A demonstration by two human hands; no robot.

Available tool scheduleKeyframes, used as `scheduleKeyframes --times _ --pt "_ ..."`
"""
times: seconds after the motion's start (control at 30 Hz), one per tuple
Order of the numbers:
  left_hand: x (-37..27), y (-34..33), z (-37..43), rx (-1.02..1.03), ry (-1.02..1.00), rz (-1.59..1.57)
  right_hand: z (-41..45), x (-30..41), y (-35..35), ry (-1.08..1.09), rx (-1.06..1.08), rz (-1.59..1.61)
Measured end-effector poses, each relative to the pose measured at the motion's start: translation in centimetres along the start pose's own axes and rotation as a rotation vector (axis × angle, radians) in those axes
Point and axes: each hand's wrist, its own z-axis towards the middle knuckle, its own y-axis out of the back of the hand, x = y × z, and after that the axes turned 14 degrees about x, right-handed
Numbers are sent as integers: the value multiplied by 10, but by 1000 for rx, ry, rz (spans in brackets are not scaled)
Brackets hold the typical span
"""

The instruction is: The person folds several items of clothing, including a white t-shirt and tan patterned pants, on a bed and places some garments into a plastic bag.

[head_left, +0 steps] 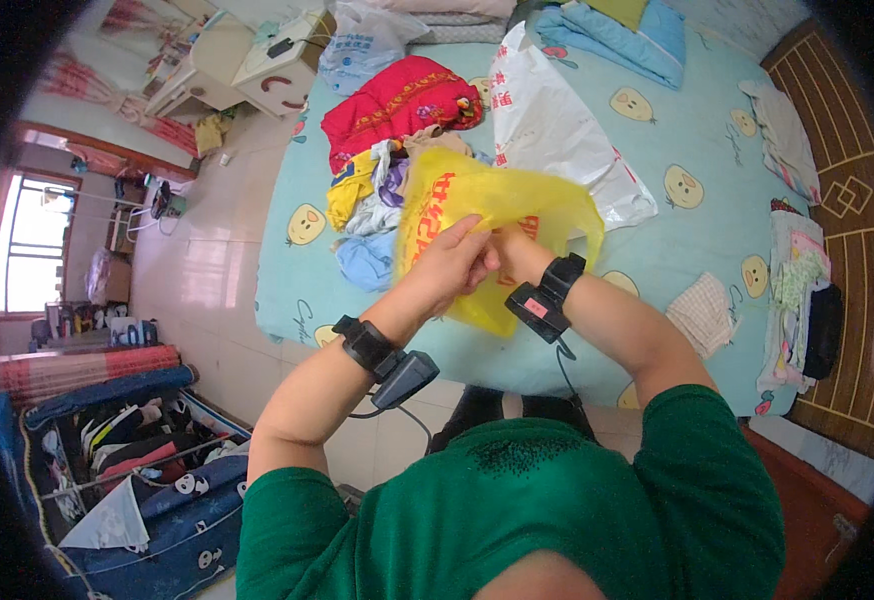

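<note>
Above the near part of the bed I hold a thin yellow plastic bag [444, 202] with red printing. My left hand [456, 259] pinches its edge between thumb and fingers. Right beside it, my right hand [513, 247] is at the bag's mouth; its fingers are hidden by the film and my left hand. Just beyond the bag lies a pile of clothes, with a yellow garment [354, 184], a light blue garment [368, 260] and a red quilted garment [399, 97]. To the right of the pile, a large white plastic bag [549, 127] lies flattened on the bed.
The bed [707, 247] has a pale green sheet with chick prints. A checked cloth [702, 313] and folded clothes [793, 292] lie on its right. A blue quilt [617, 37] and a translucent bag [366, 45] are at the far side. An opened fabric wardrobe [174, 525] stands lower left.
</note>
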Motion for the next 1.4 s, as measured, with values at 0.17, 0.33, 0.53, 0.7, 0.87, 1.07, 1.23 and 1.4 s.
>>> scheduleKeyframes --times 0.17,0.33,0.53,0.7,0.87,1.07,1.23,1.4 --pt "1 3 -5 2 -19 -46 -2 -17 18 -13 -194 -6" --pt "22 4 -6 52 22 -79 -3 -19 6 -163 -143 -29" --pt "10 -5 -16 79 -28 -84 19 -45 31 -129 -137 106" --pt "4 41 -24 -197 -74 154 5 -36 -5 -222 -213 -369" --pt "-3 52 -31 -236 -64 -9 -18 -20 13 -415 -141 -761" --pt "-4 45 -44 -167 -18 67 -85 3 25 -281 -335 -788" --pt "-10 16 -45 -133 -5 172 -126 -7 28 -112 -534 -1463" --pt "-17 -29 -30 14 -5 406 -143 -28 12 -106 -429 -1266"
